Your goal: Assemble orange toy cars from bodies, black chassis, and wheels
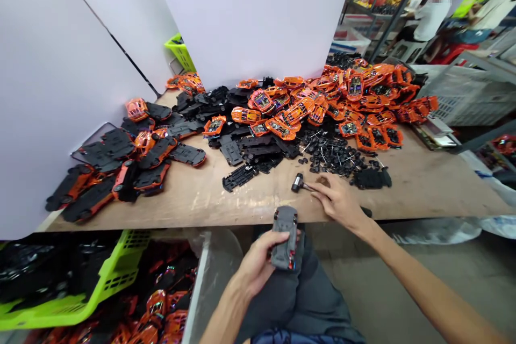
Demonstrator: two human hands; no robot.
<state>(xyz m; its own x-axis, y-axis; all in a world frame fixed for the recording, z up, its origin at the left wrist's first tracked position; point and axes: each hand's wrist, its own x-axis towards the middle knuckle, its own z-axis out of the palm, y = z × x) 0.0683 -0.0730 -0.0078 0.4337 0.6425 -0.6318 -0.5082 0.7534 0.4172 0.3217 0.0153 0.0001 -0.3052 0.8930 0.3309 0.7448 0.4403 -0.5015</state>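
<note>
My left hand [258, 260] is closed around a toy car [285, 234], held above my lap just off the table's front edge. The car's dark grey underside faces up, and a bit of orange shows at its near end. Over the table front, my right hand [334, 199] has its fingers and thumb around the handle of a small hammer [297, 183]. The hammer's black head points left, low over the tabletop or resting on it; I cannot tell which. Part of the handle is hidden by my fingers.
Orange car bodies [298, 110] are heaped along the wooden table [193, 199]. Black chassis [258, 150] and wheels on axles [330, 153] lie before them. Assembled cars [149, 158] pile up at left. A green basket [116, 274] stands below left. People [433, 16] sit behind, at right.
</note>
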